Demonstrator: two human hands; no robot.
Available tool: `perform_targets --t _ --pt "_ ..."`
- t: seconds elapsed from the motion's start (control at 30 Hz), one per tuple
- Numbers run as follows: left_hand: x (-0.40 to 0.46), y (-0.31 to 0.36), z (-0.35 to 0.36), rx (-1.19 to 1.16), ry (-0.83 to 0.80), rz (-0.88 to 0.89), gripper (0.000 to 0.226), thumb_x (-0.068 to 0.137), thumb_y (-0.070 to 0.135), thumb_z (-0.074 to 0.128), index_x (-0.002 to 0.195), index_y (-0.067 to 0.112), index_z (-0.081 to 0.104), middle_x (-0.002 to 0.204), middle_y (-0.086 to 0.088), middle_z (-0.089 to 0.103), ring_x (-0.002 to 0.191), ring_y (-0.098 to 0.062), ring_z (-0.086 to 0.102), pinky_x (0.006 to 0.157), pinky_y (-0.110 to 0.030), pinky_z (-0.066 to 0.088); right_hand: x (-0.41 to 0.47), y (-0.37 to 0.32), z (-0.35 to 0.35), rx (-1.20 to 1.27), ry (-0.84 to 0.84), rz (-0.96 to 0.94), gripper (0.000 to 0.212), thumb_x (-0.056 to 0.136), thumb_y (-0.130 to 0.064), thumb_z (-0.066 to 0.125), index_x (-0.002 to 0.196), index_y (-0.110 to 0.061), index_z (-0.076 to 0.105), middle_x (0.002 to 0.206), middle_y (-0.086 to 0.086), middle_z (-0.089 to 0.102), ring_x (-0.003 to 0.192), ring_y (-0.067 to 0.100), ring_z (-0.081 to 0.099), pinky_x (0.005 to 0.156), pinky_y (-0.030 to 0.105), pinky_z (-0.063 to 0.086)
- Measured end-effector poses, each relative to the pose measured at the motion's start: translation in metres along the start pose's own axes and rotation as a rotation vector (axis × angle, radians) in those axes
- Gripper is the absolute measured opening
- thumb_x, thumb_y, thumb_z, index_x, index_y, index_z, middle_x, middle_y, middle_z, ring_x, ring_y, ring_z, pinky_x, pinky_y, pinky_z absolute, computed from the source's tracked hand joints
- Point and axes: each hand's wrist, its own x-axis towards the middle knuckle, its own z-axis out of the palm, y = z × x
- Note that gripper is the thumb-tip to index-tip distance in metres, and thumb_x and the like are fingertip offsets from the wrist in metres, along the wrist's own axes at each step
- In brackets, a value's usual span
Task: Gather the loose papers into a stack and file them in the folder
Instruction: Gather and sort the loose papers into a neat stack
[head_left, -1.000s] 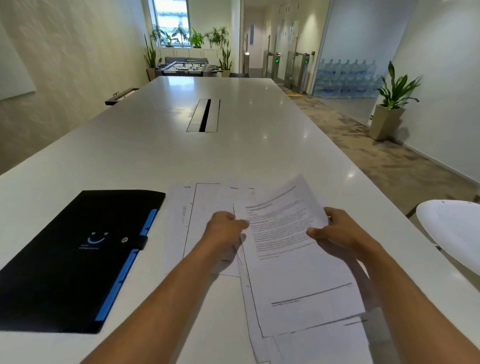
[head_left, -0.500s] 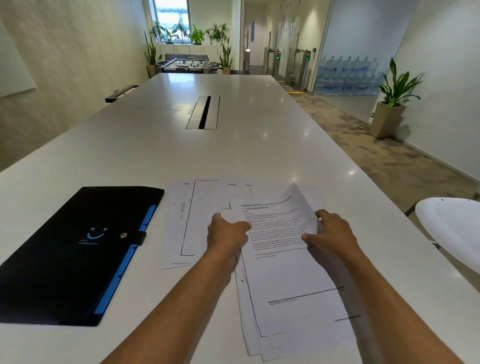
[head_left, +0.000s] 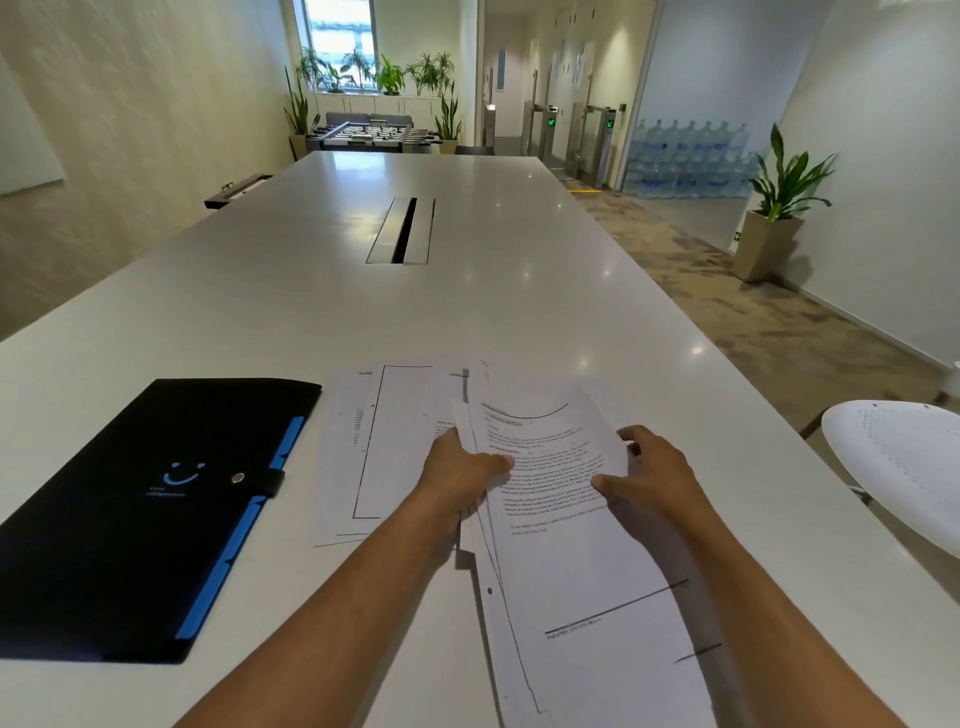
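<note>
A bundle of several printed white papers (head_left: 571, 561) lies in front of me on the white table (head_left: 467, 301), fanned and uneven. My left hand (head_left: 457, 470) grips its left edge, thumb on top. My right hand (head_left: 649, 478) grips its right edge, and the top sheet bows upward between them. Two or three more loose sheets (head_left: 384, 447) lie flat just left of the bundle, partly under my left hand. A black folder (head_left: 140, 519) with a blue tabbed edge and a snap strap lies closed at the left.
A cable slot (head_left: 402, 231) runs along the table's middle. A white chair (head_left: 898, 462) stands off the table's right edge. Potted plant (head_left: 779, 208) and stacked water bottles stand along the right wall.
Both hands have drawn the bundle's edges closer together, so the sheets overlap more. The top sheet bows up more at its far end. The folder and the left sheets have not moved.
</note>
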Motion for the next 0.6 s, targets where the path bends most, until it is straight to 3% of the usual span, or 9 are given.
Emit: perform_targets --t 0.07,0.17,0.3,0.4,0.5,0.6 --pt "0.001 -0.003 0.002 0.008 -0.020 0.003 0.019 0.084 -0.007 0.070 0.093 0.010 0.070 0.107 -0.016 0.072 0.100 -0.033 0.070 0.090 -0.042 0.057 0.000 0.001 0.001 0.024 0.018 0.004 0.068 0.071 -0.024 0.084 0.129 -0.011 0.051 0.125 0.010 0.061 0.110 0.026 0.059 0.083 0.029 0.046" --pt "0.003 -0.009 0.003 -0.005 0.004 0.005 0.031 0.082 -0.006 0.071 0.111 0.005 0.069 0.104 -0.010 0.075 0.094 -0.026 0.072 0.083 -0.037 0.060 -0.001 0.001 0.003 0.037 0.038 0.018 0.071 0.073 -0.027 0.083 0.133 -0.009 0.050 0.131 0.013 0.057 0.117 0.028 0.056 0.092 0.035 0.046" --pt "0.008 -0.014 0.004 0.071 0.032 -0.017 0.049 0.078 -0.006 0.075 0.122 0.007 0.061 0.115 -0.010 0.071 0.101 -0.028 0.069 0.088 -0.048 0.058 0.001 0.003 0.002 0.046 0.031 0.023 0.072 0.075 -0.032 0.081 0.135 -0.007 0.049 0.137 0.014 0.054 0.122 0.029 0.054 0.098 0.039 0.045" --pt "0.009 -0.014 0.001 0.019 -0.012 0.015 0.055 0.077 -0.019 0.068 0.125 0.006 0.059 0.119 -0.013 0.069 0.106 -0.030 0.067 0.090 -0.050 0.056 0.003 0.006 0.001 0.087 0.032 0.042 0.069 0.077 -0.033 0.079 0.134 -0.006 0.051 0.134 0.014 0.056 0.120 0.028 0.056 0.093 0.033 0.045" --pt "0.005 -0.007 -0.006 -0.061 -0.088 0.122 0.054 0.078 -0.026 0.062 0.113 0.015 0.064 0.104 -0.005 0.073 0.096 -0.020 0.071 0.079 -0.036 0.061 0.005 0.009 0.001 0.140 0.140 0.063 0.065 0.080 -0.033 0.076 0.133 -0.006 0.050 0.134 0.016 0.057 0.121 0.028 0.056 0.093 0.032 0.044" --pt "0.003 0.007 -0.021 -0.015 -0.119 0.249 0.053 0.078 -0.020 0.068 0.116 0.015 0.062 0.108 -0.003 0.072 0.093 -0.011 0.072 0.072 -0.025 0.059 0.009 0.014 0.000 0.279 0.214 0.153 0.077 0.081 -0.044 0.072 0.142 -0.010 0.040 0.144 0.015 0.046 0.130 0.032 0.047 0.102 0.041 0.041"
